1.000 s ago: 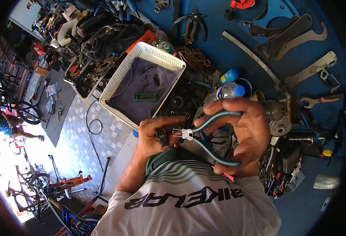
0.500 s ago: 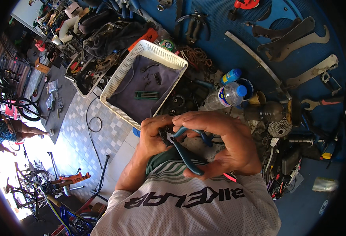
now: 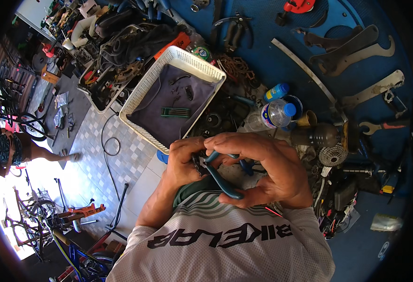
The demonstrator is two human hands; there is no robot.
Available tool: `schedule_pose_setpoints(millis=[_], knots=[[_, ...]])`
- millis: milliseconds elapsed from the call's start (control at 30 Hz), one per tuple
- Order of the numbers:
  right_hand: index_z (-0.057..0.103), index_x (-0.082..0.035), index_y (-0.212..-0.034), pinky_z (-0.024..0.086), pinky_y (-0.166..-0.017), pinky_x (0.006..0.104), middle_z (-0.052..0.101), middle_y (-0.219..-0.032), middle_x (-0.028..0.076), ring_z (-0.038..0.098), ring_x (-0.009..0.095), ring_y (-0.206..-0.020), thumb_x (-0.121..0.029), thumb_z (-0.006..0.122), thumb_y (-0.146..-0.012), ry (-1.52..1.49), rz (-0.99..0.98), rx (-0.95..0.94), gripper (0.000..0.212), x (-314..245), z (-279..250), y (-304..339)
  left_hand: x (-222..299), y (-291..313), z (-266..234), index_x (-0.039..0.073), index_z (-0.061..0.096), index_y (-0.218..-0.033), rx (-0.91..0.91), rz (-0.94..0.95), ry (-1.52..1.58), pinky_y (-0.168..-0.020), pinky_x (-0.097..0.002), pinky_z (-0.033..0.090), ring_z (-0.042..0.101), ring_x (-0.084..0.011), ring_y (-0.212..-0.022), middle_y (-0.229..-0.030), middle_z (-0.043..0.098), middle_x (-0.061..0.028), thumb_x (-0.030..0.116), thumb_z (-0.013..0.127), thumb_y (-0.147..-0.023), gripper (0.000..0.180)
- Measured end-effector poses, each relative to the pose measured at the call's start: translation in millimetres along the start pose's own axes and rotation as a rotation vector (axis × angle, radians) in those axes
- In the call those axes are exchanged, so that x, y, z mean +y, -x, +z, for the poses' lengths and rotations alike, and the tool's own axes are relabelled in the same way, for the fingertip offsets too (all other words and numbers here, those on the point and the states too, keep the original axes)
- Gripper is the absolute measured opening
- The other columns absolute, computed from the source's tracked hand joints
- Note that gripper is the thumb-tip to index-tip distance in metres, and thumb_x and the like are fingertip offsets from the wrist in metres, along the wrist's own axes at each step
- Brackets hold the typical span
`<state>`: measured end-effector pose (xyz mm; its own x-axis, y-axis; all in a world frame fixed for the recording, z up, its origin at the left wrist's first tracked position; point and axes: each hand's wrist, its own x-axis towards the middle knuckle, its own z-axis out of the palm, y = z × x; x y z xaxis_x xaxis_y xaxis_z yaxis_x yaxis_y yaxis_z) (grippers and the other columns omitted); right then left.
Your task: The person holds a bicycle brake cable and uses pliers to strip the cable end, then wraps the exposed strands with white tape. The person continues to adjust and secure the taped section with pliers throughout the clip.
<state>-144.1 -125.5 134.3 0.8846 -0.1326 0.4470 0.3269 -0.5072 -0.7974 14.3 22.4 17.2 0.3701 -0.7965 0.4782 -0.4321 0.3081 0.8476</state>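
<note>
My right hand [image 3: 281, 171] is wrapped round a pair of pliers [image 3: 221, 181] with teal handles. Its fingers curl over the upper handle while the thumb presses the lower one, and the handles stand apart. The jaws point left and meet a small dark metal part [image 3: 198, 164], which my left hand [image 3: 183, 162] grips in closed fingers. Fingers cover most of that part, so its exact kind is hidden. Just beyond my left hand stands a cream perforated basket [image 3: 143, 89] lined with dark cloth, holding a green tool holder [image 3: 175, 112] and several small dark parts.
Right of the basket stand a clear bottle with a blue cap [image 3: 274, 115], a blue bottle [image 3: 276, 92] and a sprocket cassette [image 3: 333, 154]. Wrenches and cutters [image 3: 238, 32] hang on the blue board [image 3: 263, 23]. Bicycles [image 3: 70, 244] and another person [image 3: 9, 148] are at the left.
The pliers' lower handle has come up closer to the upper one as my right thumb moved up. My left hand keeps its hold. The person at the left has shifted position.
</note>
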Motion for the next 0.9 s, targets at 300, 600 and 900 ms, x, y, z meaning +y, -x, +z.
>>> schedule_pose_setpoints(millis=[300,600,900], knots=[[0.057,0.008,-0.134,0.064,-0.092,0.0412,0.07,-0.129,0.025,0.074,0.035,-0.113,-0.021,0.096,-0.077,-0.003,-0.052,0.002,0.075,-1.0,2.0,-2.3,7.6,-5.7,-1.6,0.0,0.072,-0.089,0.018,0.055,-0.053,-0.061,-0.0341,0.052,0.07,-0.0287,-0.066,-0.077,0.069,-0.0103,0.008,0.091,-0.068,0.029],[0.055,0.009,-0.135,0.065,-0.091,0.0419,0.069,-0.129,0.026,0.074,0.036,-0.114,-0.02,0.096,-0.077,0.034,0.0,-0.023,0.076,-3.3,0.1,-1.3,10.1,-7.7,-0.9,-0.001,0.073,-0.09,0.006,0.006,-0.029,-0.06,-0.0338,0.052,0.071,-0.0283,-0.066,-0.078,0.07,-0.0108,0.008,0.09,-0.069,0.028],[0.057,0.009,-0.132,0.065,-0.09,0.0414,0.07,-0.127,0.026,0.075,0.035,-0.111,-0.02,0.095,-0.079,0.031,-0.039,-0.005,0.071,-2.1,0.8,-3.6,6.6,-6.4,-0.1,0.0,0.073,-0.094,0.011,0.022,-0.011,-0.061,-0.0337,0.054,0.072,-0.0277,-0.067,-0.08,0.072,-0.0113,0.008,0.091,-0.071,0.03]])
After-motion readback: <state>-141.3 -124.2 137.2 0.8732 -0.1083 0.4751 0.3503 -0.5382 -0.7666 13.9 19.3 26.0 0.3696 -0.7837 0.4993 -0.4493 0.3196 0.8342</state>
